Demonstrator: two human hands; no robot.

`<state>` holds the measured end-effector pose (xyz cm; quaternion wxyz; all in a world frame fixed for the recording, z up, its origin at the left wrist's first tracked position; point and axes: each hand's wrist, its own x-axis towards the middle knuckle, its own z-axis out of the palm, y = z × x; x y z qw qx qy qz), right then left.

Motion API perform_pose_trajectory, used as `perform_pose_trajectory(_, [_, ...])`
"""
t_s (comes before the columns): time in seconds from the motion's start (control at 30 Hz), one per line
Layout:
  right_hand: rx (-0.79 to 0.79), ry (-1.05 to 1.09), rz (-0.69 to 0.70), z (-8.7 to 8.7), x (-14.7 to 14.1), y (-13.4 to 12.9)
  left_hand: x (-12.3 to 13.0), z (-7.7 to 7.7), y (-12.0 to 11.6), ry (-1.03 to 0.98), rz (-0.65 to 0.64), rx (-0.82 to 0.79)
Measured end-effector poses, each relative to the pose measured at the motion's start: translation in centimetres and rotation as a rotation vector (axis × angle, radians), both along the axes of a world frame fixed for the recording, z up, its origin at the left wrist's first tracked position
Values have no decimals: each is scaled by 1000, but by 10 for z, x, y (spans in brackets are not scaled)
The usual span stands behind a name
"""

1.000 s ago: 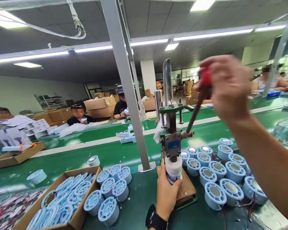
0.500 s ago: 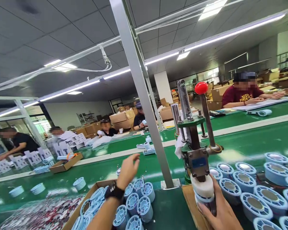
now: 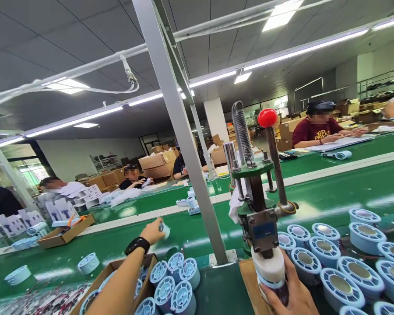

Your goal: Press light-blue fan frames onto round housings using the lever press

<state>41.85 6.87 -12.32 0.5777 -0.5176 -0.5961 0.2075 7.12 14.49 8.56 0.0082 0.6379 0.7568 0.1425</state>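
Note:
My left hand (image 3: 153, 232) reaches out over the green belt, its fingers closed on a small light-blue part (image 3: 165, 230). At the right, my right hand (image 3: 290, 288) is wrapped round a light-blue cylinder (image 3: 273, 284) under the white block (image 3: 269, 264) of a hand press (image 3: 262, 229). The press has a red ball knob (image 3: 267, 117) on its upright lever. Light-blue round housings (image 3: 183, 295) stand in a group between my hands. More housings with metal discs (image 3: 342, 280) fill the area right of my right hand.
A grey metal post (image 3: 184, 131) rises between my hands. An open cardboard box (image 3: 151, 267) of blue parts lies under my left forearm, beside a heap of wired pieces (image 3: 46, 302). Several people sit across the green belt (image 3: 315, 188), one in a dark red shirt (image 3: 310, 132).
My left hand has moved left and has closed on the small blue part at the belt. The view has turned a little to the right. My right hand stays at the press.

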Motion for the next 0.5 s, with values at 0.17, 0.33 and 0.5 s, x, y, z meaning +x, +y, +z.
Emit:
perform_pose_trajectory(0.17, [-10,177,-27,2,9,-7,60,5,-60,-6,-365,-62])
perform_pose_trajectory(0.33, [59,165,-44,17,5,-15,135,-45,-142,245,-799,-453])
perform_pose_trajectory(0.5, [191,-4,-111,25,5,-44,145,-72,-139,228,-749,-303])
